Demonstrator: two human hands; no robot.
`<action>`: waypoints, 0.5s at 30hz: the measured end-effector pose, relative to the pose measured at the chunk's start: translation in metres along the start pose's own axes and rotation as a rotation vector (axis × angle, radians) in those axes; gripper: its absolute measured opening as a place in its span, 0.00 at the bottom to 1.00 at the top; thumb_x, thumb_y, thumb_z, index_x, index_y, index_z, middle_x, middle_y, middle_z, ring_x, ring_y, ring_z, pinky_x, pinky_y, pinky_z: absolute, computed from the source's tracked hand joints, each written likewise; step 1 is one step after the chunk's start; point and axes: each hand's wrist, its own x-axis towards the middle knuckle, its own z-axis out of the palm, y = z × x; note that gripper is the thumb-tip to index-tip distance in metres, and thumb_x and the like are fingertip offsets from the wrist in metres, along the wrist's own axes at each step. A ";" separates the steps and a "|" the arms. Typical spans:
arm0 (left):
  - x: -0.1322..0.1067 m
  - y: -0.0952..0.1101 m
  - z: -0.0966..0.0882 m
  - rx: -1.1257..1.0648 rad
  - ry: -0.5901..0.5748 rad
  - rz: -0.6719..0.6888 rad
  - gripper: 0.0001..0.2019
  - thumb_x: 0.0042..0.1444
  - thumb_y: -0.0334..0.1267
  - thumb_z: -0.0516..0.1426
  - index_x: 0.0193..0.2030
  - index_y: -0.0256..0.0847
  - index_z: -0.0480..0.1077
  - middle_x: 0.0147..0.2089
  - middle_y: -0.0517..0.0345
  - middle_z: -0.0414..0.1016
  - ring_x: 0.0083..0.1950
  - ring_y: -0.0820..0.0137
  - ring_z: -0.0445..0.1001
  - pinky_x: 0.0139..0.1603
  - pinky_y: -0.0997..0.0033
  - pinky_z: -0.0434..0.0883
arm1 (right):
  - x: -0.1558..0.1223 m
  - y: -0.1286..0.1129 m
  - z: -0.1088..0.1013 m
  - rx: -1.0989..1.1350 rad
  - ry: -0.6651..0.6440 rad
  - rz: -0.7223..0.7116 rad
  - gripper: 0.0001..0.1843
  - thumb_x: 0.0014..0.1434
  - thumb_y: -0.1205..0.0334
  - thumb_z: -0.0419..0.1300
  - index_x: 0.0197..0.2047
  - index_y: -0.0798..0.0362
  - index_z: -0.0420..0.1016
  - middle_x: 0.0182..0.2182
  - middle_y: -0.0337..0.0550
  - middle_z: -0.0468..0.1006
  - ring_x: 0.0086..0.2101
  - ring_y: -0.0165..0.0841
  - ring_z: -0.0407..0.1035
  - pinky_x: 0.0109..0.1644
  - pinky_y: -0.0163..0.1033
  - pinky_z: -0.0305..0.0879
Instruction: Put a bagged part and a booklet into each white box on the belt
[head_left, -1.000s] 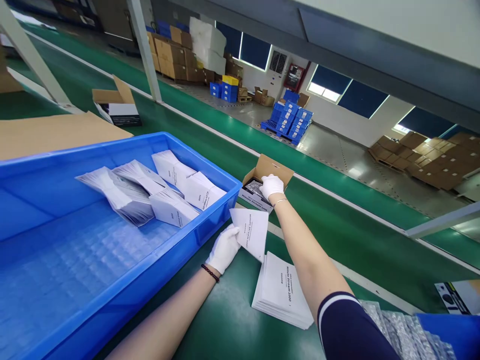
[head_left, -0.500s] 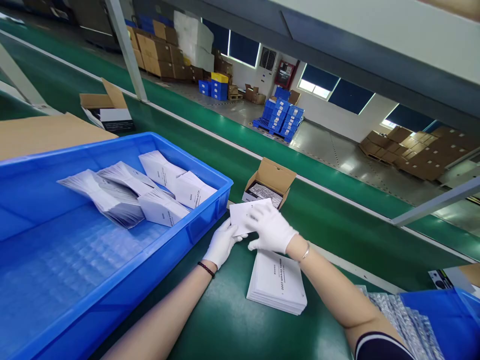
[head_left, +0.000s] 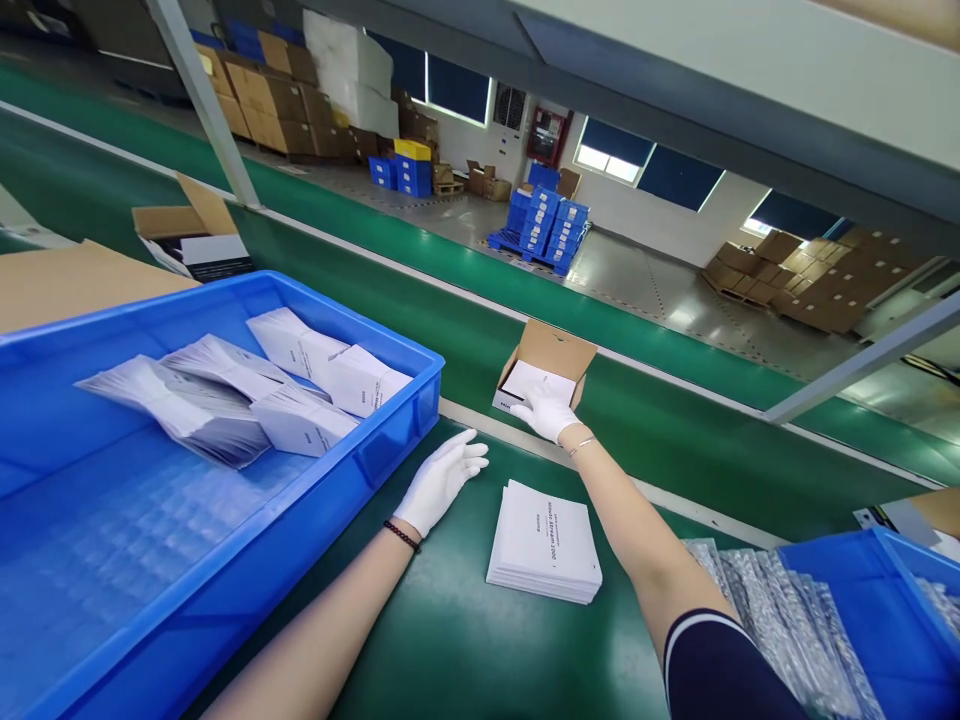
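Beyond a green bench, a white paper booklet is contained in an open brown cardboard box, partly covered by the white-gloved right hand, fingers spread; the white-gloved left hand is held fingers apart.

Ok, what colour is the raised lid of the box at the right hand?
The raised lid is brown, best in the head view.

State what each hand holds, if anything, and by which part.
Left hand: nothing. Right hand: over the white booklet in the box; any grip is unclear.
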 end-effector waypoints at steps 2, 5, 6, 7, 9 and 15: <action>0.000 -0.001 0.000 0.022 0.001 0.013 0.29 0.49 0.41 0.64 0.57 0.33 0.68 0.46 0.42 0.76 0.42 0.62 0.77 0.45 0.65 0.71 | -0.024 -0.003 0.001 -0.034 0.091 -0.001 0.28 0.66 0.52 0.54 0.65 0.56 0.61 0.63 0.54 0.60 0.63 0.47 0.52 0.65 0.49 0.50; 0.000 -0.006 -0.001 0.096 -0.035 0.060 0.30 0.49 0.43 0.64 0.57 0.32 0.68 0.46 0.42 0.77 0.43 0.61 0.77 0.45 0.65 0.71 | -0.080 -0.007 -0.005 -0.029 0.088 0.124 0.26 0.66 0.49 0.52 0.63 0.50 0.64 0.57 0.53 0.69 0.55 0.47 0.64 0.57 0.49 0.60; 0.000 -0.008 -0.001 0.132 -0.056 0.077 0.30 0.50 0.45 0.64 0.58 0.33 0.67 0.47 0.42 0.76 0.43 0.61 0.77 0.45 0.65 0.71 | -0.100 -0.007 -0.007 -0.005 0.018 0.196 0.27 0.65 0.44 0.52 0.62 0.49 0.65 0.54 0.53 0.72 0.52 0.47 0.67 0.54 0.49 0.62; 0.000 -0.009 -0.002 0.177 -0.076 0.095 0.30 0.51 0.46 0.64 0.58 0.33 0.67 0.47 0.42 0.76 0.44 0.62 0.77 0.46 0.65 0.70 | -0.121 -0.007 -0.008 0.021 -0.071 0.277 0.31 0.63 0.40 0.52 0.62 0.49 0.66 0.51 0.54 0.73 0.50 0.49 0.68 0.52 0.50 0.64; -0.001 -0.012 -0.002 0.289 -0.114 0.129 0.29 0.53 0.48 0.62 0.59 0.34 0.67 0.48 0.43 0.76 0.45 0.62 0.76 0.46 0.65 0.70 | -0.158 -0.003 -0.004 0.082 -0.249 0.443 0.40 0.57 0.34 0.56 0.64 0.52 0.64 0.50 0.57 0.74 0.49 0.53 0.70 0.51 0.52 0.65; -0.007 -0.013 0.002 0.583 -0.162 0.187 0.28 0.57 0.51 0.58 0.59 0.33 0.67 0.49 0.43 0.76 0.45 0.60 0.76 0.48 0.63 0.71 | -0.221 0.026 0.039 0.702 -0.119 0.701 0.48 0.47 0.50 0.68 0.68 0.56 0.57 0.39 0.49 0.79 0.38 0.44 0.74 0.44 0.47 0.69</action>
